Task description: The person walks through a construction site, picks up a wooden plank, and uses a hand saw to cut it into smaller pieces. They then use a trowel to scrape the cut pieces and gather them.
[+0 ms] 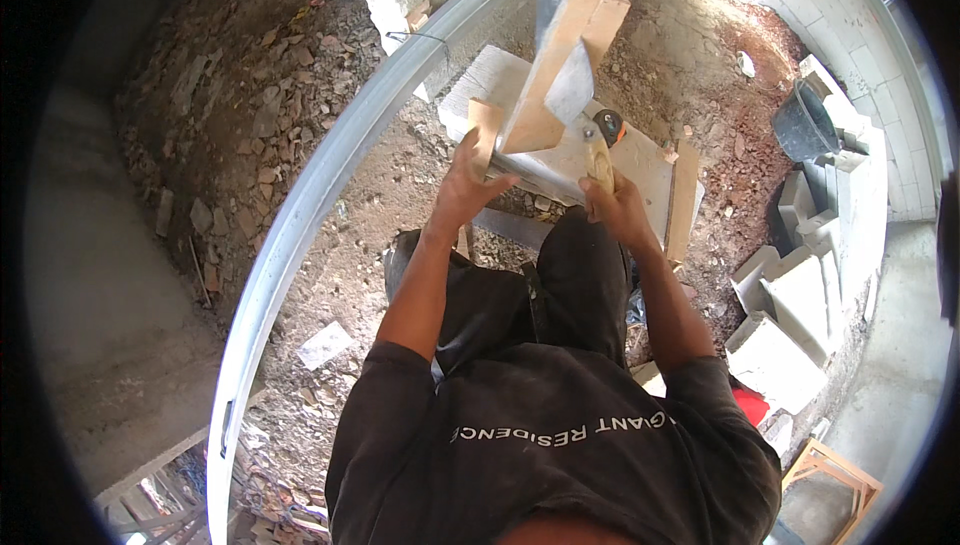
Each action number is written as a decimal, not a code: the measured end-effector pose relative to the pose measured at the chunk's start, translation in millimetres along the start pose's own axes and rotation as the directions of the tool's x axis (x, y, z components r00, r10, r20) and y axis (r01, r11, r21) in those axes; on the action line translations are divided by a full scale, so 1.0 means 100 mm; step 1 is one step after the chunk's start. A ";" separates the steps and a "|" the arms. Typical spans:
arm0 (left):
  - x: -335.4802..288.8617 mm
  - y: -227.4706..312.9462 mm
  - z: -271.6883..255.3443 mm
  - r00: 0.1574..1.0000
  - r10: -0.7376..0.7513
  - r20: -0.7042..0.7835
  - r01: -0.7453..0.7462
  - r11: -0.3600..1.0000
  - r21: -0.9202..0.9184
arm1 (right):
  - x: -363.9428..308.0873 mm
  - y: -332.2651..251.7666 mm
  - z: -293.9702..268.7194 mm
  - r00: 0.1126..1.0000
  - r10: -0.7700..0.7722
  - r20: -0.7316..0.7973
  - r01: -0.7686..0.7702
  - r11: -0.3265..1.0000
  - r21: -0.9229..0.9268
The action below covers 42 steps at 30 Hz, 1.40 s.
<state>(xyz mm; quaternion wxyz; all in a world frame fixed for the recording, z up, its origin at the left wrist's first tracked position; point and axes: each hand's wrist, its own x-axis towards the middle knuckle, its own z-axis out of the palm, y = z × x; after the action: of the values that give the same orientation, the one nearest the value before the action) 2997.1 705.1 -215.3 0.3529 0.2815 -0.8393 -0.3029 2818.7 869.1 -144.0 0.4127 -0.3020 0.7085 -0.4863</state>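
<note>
My right hand is closed round the pale wooden handle of a trowel, whose grey pointed blade rises in front of a wooden board. The board stands tilted above a pale flat slab. My left hand grips the lower part of a short wooden piece, just left of the board; its thumb stretches to the right along a grey edge. A black and orange tape measure sits right beside the trowel handle.
A long grey metal channel curves past my left side. Rubble covers the ground at left. At right are a black bucket, several pale blocks and a block wall. Another wooden strip lies at the slab's right edge.
</note>
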 end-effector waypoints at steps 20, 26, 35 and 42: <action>0.38 -0.06 -0.02 0.898 -0.394 0.195 0.432 0.872 -0.228 | -0.14 -0.68 -0.22 0.879 -0.388 -0.277 0.344 0.919 -0.195; -0.13 -0.68 -0.07 0.817 -0.572 -0.075 0.550 0.811 -0.200 | 0.27 0.20 -0.32 0.939 -0.251 -0.236 0.074 0.816 -0.573; -0.22 -0.48 -0.04 0.826 -0.559 -0.073 0.496 0.782 -0.378 | 0.55 -0.03 -0.30 0.914 -0.339 -0.222 0.153 0.797 -0.584; -0.50 -0.74 -0.05 0.780 -0.618 -0.102 0.547 0.751 -0.370 | 0.69 0.11 -0.18 0.754 -0.583 -0.302 0.414 0.779 -0.471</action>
<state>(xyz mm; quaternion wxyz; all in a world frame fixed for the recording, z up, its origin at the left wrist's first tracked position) 3049.3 689.0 -286.0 0.3704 0.5006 -0.6040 -0.4975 2769.5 824.0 -170.9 0.0316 -0.4406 0.7518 -0.4895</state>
